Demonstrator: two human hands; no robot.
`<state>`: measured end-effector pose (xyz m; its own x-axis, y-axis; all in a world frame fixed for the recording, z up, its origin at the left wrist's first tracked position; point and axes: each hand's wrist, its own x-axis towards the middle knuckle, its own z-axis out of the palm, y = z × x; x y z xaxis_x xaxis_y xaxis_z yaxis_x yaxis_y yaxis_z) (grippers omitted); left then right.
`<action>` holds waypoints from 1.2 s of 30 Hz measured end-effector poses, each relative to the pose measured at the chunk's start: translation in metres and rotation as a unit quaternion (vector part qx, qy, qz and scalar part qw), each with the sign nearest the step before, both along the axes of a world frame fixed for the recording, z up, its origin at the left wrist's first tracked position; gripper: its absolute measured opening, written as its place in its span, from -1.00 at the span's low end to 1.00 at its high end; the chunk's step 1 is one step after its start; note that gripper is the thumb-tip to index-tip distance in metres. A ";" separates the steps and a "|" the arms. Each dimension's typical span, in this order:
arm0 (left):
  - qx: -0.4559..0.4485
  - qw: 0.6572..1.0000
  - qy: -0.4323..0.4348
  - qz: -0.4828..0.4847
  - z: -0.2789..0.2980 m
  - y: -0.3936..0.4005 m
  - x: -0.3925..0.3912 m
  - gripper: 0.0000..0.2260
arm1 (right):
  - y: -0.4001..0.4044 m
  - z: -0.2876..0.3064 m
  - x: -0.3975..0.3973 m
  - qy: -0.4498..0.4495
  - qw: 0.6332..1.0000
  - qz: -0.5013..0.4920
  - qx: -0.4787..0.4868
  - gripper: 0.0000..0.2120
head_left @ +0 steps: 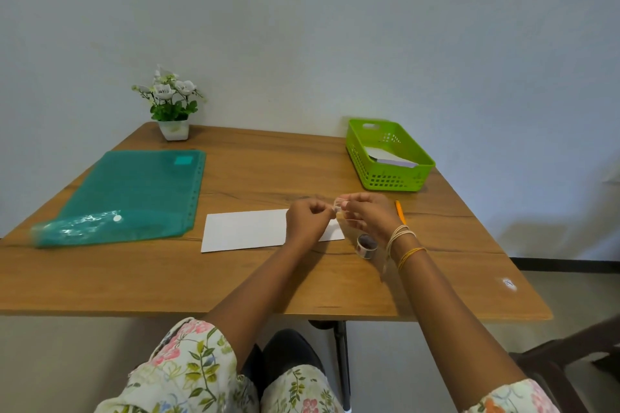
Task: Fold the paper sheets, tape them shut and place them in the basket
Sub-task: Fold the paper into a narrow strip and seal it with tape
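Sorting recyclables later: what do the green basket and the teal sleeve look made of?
Green basket: looks like rigid moulded plastic, with uniform colour and gridded cut-out walls.
Teal sleeve: seemingly thin, translucent soft plastic, glossy where its near end wrinkles, with punched holes along one edge.

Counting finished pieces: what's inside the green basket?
White folded paper lies inside the green basket; how many pieces, and anything beneath them, the basket wall and the paper hide.

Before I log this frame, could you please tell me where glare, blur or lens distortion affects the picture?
Head view: glare streaks the near end of the translucent green plastic sleeve; the wide lens bows the brown wooden table edges; the clear tape strip pinched between both hands is slightly blurred.
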<state>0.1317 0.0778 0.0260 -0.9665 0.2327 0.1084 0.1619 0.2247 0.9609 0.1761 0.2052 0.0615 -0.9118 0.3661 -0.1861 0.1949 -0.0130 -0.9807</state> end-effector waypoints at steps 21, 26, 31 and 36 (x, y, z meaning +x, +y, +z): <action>-0.310 0.929 0.201 0.031 -0.035 -0.023 -0.023 -0.70 | 0.010 -0.023 -0.066 -0.097 0.957 0.071 0.264 -0.91; -0.333 0.914 0.233 0.014 -0.036 -0.021 -0.025 -0.69 | 0.011 -0.020 -0.073 -0.126 0.939 0.109 0.300 -0.95; -0.345 0.900 0.264 0.008 -0.037 -0.022 -0.022 -0.71 | 0.011 -0.016 -0.074 -0.134 0.933 0.120 0.313 -0.87; -0.351 0.899 0.262 0.002 -0.038 -0.023 -0.023 -0.77 | 0.008 -0.016 -0.075 -0.126 0.926 0.119 0.336 -0.86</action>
